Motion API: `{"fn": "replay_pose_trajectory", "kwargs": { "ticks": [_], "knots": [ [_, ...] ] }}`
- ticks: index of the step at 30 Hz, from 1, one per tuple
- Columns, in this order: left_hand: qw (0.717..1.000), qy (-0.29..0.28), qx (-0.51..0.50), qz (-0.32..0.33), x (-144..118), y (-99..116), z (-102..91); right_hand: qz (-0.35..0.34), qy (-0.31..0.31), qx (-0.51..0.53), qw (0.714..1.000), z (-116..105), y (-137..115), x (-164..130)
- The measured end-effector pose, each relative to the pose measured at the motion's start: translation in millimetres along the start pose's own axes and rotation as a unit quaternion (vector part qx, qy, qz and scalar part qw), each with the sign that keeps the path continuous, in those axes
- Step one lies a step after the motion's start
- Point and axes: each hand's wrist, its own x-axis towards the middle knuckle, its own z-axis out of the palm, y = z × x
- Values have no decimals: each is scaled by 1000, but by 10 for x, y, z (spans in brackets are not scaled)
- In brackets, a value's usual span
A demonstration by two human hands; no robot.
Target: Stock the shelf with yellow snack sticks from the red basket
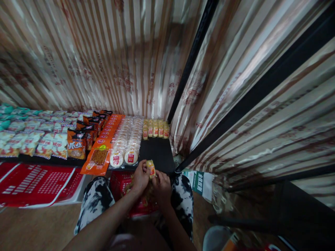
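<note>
My left hand (140, 177) and my right hand (162, 186) meet just in front of a low black shelf (157, 153). Together they hold a small yellow snack packet (151, 168) upright at the shelf's front edge. Under my hands a red basket (123, 184) rests between my knees, with more packets in it, partly hidden. At the back of the shelf stands a short row of the same yellow packets (155, 128). To their left lie rows of round white rice-cracker packs (127, 139).
Further left on the shelf are orange snack bags (101, 153), dark orange bags (83, 136) and several pale packets (31, 139). Red baskets (36, 183) lie on the wooden floor. Striped curtains and a black post (192, 59) close in the back and right.
</note>
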Motion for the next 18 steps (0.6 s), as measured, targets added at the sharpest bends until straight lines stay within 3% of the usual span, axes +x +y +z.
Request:
{"fn": "replay_pose_trajectory", "kwargs": {
  "ticks": [6,18],
  "knots": [
    [999,-5,28,20,64,105,1,-25,-9,0,1000,12,-35,80],
    [998,-6,48,39,265,133,95,8,-31,-21,999,3,-153,357]
  ]
}}
